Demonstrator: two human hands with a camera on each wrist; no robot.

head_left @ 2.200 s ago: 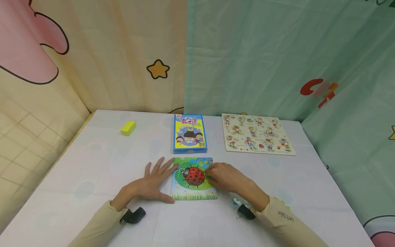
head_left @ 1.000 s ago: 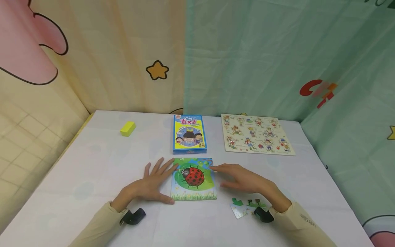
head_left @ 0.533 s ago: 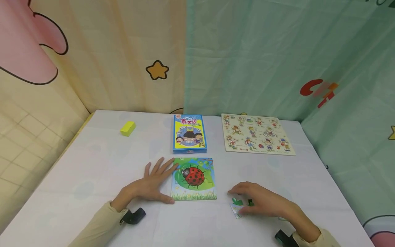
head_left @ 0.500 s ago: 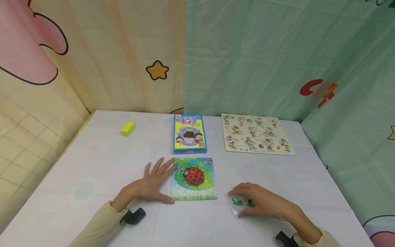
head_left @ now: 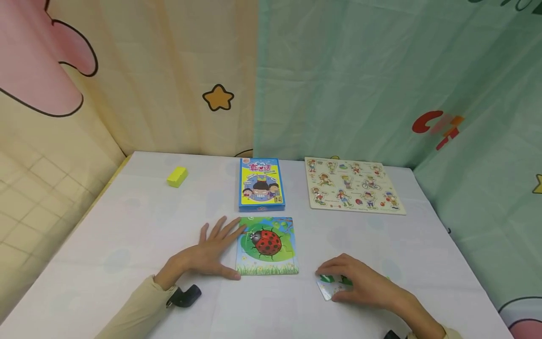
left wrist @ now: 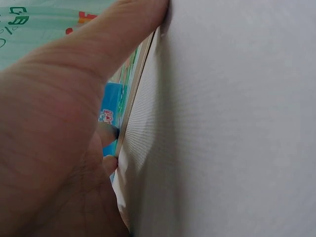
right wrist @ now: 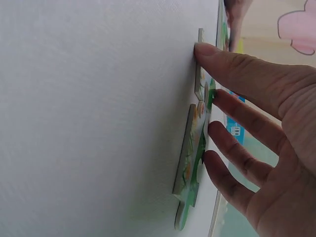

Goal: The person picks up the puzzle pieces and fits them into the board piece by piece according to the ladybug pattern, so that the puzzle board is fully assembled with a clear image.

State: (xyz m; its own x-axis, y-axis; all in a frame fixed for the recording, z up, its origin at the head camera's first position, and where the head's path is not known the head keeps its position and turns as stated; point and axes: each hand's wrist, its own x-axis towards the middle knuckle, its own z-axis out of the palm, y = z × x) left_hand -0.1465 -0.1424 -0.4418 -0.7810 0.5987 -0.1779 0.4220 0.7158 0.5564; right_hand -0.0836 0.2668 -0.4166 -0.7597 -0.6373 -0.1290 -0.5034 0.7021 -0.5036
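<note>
A square ladybug jigsaw puzzle lies flat on the table in the head view. My left hand is spread along its left side, fingertips at the upper edge area and thumb at the lower left corner. To the right, my right hand is low over a few loose pieces. Its thumb and index finger pinch a pale-blue and green puzzle piece, seen edge-on as a thin puzzle piece in the right wrist view. Another grass-printed piece lies beside it, under the other fingers.
Behind the puzzle lies a blue and yellow card box. A wooden board with figure cut-outs lies at the back right, and a small yellow block at the back left. Curtains hang behind the white-covered table.
My right hand has left the puzzle's right edge, moved right and toward me, and come down onto the loose pieces. My left hand stays at the puzzle's left side.
</note>
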